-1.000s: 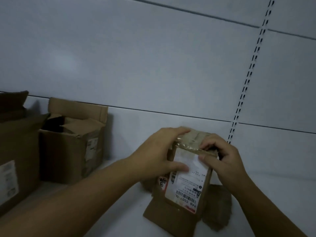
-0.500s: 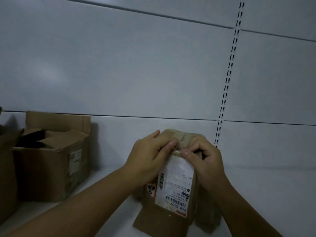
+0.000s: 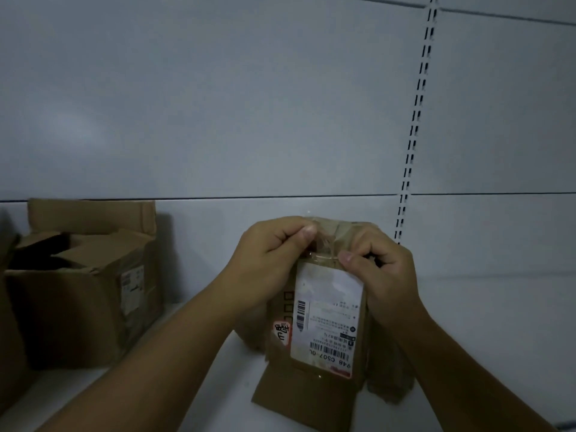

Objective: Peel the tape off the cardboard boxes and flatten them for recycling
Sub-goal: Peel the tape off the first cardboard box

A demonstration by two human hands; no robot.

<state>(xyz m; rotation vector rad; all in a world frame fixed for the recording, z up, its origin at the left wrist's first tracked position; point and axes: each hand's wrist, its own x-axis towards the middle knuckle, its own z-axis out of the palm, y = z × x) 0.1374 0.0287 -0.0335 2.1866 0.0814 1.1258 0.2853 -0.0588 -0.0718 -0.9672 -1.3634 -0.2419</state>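
A small brown cardboard box (image 3: pixel 307 391) with a white shipping label (image 3: pixel 327 316) stands upright on the white shelf, its bottom flaps splayed out. Clear tape (image 3: pixel 324 247) crosses its top edge, and a strip of it is lifted off the cardboard. My left hand (image 3: pixel 268 263) pinches that loose tape between thumb and forefinger at the top left. My right hand (image 3: pixel 380 275) grips the box's top right corner, with the thumb pressed on the tape just above the label.
An open cardboard box (image 3: pixel 84 294) with raised flaps stands at the left on the shelf (image 3: pixel 498 338), and the edge of another box (image 3: pixel 6 338) shows at the far left. A white back panel with a slotted upright (image 3: pixel 414 120) rises behind.
My left hand slid from the label's face up to the box's top edge and pinched the tape, lifting a strip. My right hand tightened on the top right corner. The view shifted right.
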